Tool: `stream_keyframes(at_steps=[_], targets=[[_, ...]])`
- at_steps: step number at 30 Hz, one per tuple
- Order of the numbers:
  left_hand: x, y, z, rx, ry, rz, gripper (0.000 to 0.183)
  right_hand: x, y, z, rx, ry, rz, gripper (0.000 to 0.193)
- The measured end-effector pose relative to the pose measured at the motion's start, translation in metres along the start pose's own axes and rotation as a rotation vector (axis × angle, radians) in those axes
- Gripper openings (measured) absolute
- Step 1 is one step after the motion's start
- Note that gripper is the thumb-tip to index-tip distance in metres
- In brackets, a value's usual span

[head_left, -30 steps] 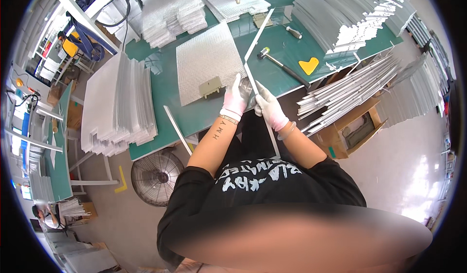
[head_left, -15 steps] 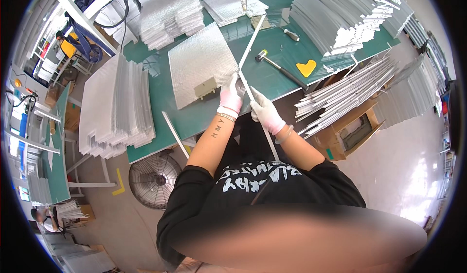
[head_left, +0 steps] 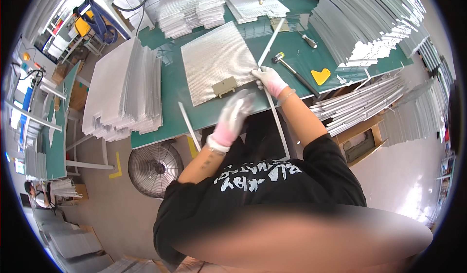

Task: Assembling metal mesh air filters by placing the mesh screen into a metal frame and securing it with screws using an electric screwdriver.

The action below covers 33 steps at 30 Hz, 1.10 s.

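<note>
My gloved right hand [head_left: 269,80] is closed on a long, thin white strip [head_left: 277,122] beside the right corner of a silvery mesh-textured panel [head_left: 216,59]. Beyond the hand a white length [head_left: 271,42] runs away over the green table; the nearer part slants down past the table edge toward my body. Whether these are one angled strip or two meeting pieces, I cannot tell. My gloved left hand [head_left: 234,115] is off the strip, over the table's front edge, its fingers smeared by motion. Close to it, a small beige block [head_left: 224,86] lies on the panel's near edge.
A rubber-headed hammer [head_left: 294,73], a screwdriver [head_left: 309,41] and a yellow heart-shaped piece [head_left: 320,76] lie on the right. Panel stacks stand left [head_left: 124,90] and far right [head_left: 365,20]. Loose strips [head_left: 360,103] sit above a carton [head_left: 362,141]. A floor fan [head_left: 155,168] is at lower left.
My left hand has let go of the strip and moved nearer to me. My right hand has shifted up along it to where the left hand was. The view has swung slightly.
</note>
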State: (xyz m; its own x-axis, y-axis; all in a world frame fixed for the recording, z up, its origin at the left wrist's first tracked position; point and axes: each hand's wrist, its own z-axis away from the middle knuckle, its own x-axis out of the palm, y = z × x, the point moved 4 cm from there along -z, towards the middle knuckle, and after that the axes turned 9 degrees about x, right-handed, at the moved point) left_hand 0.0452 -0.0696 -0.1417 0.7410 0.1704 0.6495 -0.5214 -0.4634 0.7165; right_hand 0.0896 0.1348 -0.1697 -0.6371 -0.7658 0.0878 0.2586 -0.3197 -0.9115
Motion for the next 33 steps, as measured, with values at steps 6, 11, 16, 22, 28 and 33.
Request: stream_keyframes(at_steps=[6, 11, 16, 22, 28, 33], targets=[[-0.139, 0.112, 0.002, 0.064, 0.448, -1.078, 0.050, 0.007, 0.002, 0.010, -0.060, -0.172, -0.281, 0.013], [-0.114, 0.115, -0.006, 0.033, 0.244, -0.270, 0.038, 0.003, -0.005, 0.034, -0.075, -0.033, -0.165, 0.013], [-0.091, 0.136, 0.003, 0.032, 0.371, -0.550, 0.045, -0.002, -0.027, 0.073, -0.265, -0.001, -0.220, 0.010], [-0.032, 0.163, 0.027, 0.655, 0.449, -0.920, 0.064, 0.017, -0.068, 0.117, -0.410, -0.029, -0.155, 0.022], [-0.040, 0.202, 0.087, 0.634, 0.459, -0.576, 0.063, 0.048, -0.106, 0.164, -0.557, -0.196, -0.167, 0.023], [-0.003, 0.239, 0.029, 0.602, 0.299, -0.767, 0.040, 0.042, -0.162, 0.155, -0.857, 0.063, 0.220, 0.020]])
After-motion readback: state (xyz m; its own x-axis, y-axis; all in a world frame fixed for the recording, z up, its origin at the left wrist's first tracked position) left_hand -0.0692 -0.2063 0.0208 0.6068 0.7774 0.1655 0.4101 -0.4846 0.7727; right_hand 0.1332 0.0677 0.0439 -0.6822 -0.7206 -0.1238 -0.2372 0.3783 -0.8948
